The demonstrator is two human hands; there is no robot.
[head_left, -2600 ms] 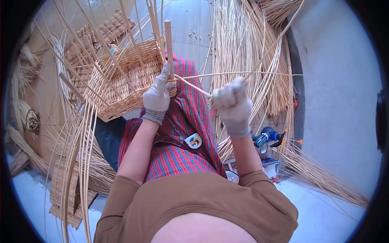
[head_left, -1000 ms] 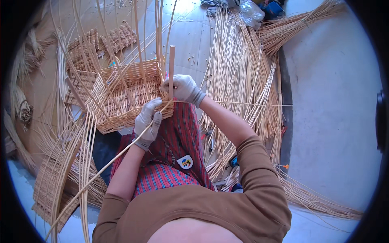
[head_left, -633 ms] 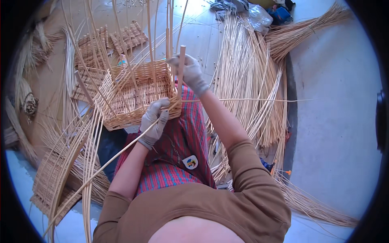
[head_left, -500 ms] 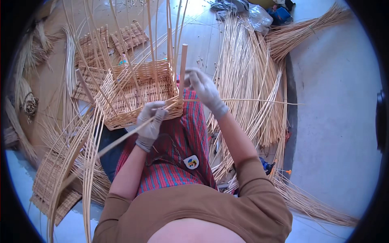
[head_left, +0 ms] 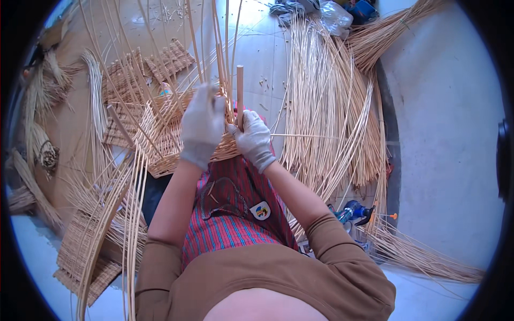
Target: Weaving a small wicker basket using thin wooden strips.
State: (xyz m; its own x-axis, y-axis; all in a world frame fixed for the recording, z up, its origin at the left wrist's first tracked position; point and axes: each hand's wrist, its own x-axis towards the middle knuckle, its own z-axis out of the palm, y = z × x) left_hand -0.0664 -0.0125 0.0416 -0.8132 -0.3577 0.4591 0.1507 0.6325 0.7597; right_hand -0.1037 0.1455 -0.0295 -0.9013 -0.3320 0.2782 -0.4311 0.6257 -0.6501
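Observation:
A partly woven wicker basket (head_left: 172, 128) rests across my lap, with long upright stakes rising from its walls. My right hand (head_left: 254, 138), in a pale glove, is closed around the basket's near right corner, beside a thick wooden corner stick (head_left: 240, 88). My left hand (head_left: 202, 128), gloved too, is raised over the near wall and covers much of the basket's inside. Motion smears its fingers, so what they hold, if anything, does not show. A thin cane strand (head_left: 300, 136) runs out to the right from behind my right hand.
A large bundle of pale canes (head_left: 326, 107) lies at the right, with another bundle (head_left: 388, 35) beyond it. Woven panels (head_left: 170, 60) lie behind the basket and at the lower left (head_left: 80, 246). A blue tool (head_left: 350, 211) sits by my right elbow.
My left hand has risen from the near wall; the flat strip it held across my lap no longer shows there. My right hand has come down onto the basket's corner.

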